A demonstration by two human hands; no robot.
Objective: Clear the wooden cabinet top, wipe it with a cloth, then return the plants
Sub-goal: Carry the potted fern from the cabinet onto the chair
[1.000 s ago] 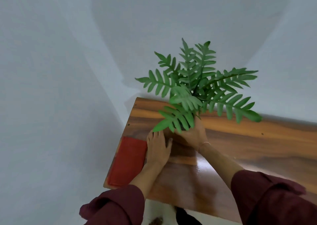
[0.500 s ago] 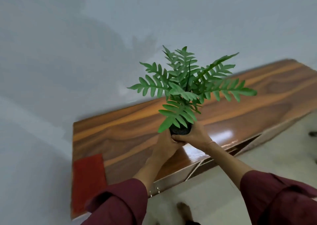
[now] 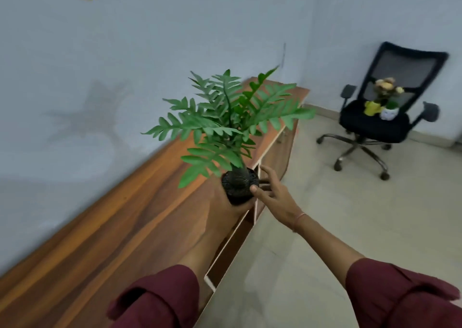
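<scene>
A green fern [image 3: 225, 125] in a small black pot [image 3: 238, 185] is held up in the air over the front edge of the wooden cabinet top [image 3: 112, 222]. My left hand [image 3: 220, 197] grips the pot from below and the left side. My right hand [image 3: 272, 192] is beside the pot on its right, fingers spread, with only the thumb tip touching it. The long cabinet runs along the pale wall toward the far corner. The red cloth is out of view.
A black office chair [image 3: 380, 120] stands at the far right on the tiled floor [image 3: 325, 227]; on its seat are a yellow pot with flowers [image 3: 373, 106] and a small white pot [image 3: 388, 111]. A cabinet door [image 3: 232, 242] below the top hangs ajar.
The view has swung right, bringing the chair into sight and losing the red cloth. The fern has been lifted off the cabinet top; my right hand has loosened from the pot.
</scene>
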